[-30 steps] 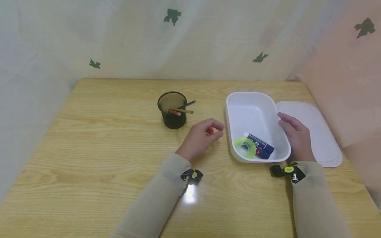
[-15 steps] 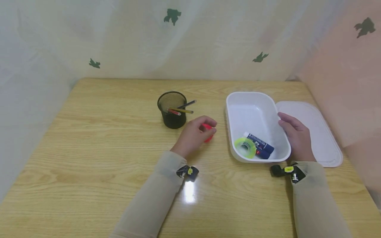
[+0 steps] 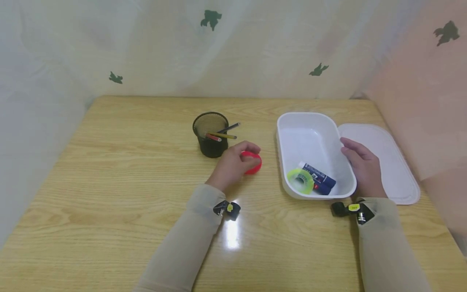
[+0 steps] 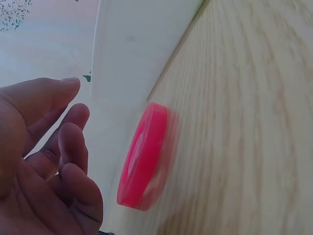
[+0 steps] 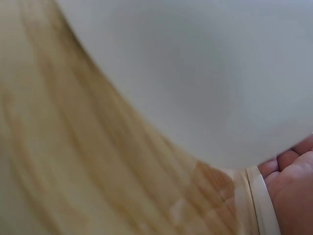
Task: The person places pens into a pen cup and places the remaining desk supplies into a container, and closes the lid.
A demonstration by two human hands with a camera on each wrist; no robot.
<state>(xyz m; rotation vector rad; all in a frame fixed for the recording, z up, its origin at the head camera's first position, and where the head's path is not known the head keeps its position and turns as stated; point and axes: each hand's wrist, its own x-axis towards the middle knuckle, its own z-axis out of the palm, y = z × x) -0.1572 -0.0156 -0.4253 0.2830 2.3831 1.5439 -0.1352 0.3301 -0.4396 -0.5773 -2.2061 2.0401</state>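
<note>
My left hand (image 3: 233, 164) is poised over a red tape roll (image 3: 255, 167), fingers loosely bent with nothing held. In the left wrist view the tape roll (image 4: 143, 159) lies on the table, apart from the fingertips. My right hand (image 3: 365, 168) holds the right side of a white plastic box (image 3: 281, 158), thumb and forefinger at its rim. Within the box, at its near end, lie a yellow-green tape roll (image 3: 294, 187) and two dark blue glue sticks (image 3: 321, 175). The box's wall hides part of the right fingers in the right wrist view.
A black mesh pencil cup (image 3: 213, 149) with several pencils (image 3: 228, 135) leaning out stands behind the left hand. The white lid (image 3: 395, 170) lies flat right of the box, partly behind the right hand. A patterned curtain (image 3: 255, 52) hangs beyond the table's back edge.
My left hand has moved leftward, away from the box, uncovering more of the red tape roll beneath it. The right hand and the box have stayed in place.
</note>
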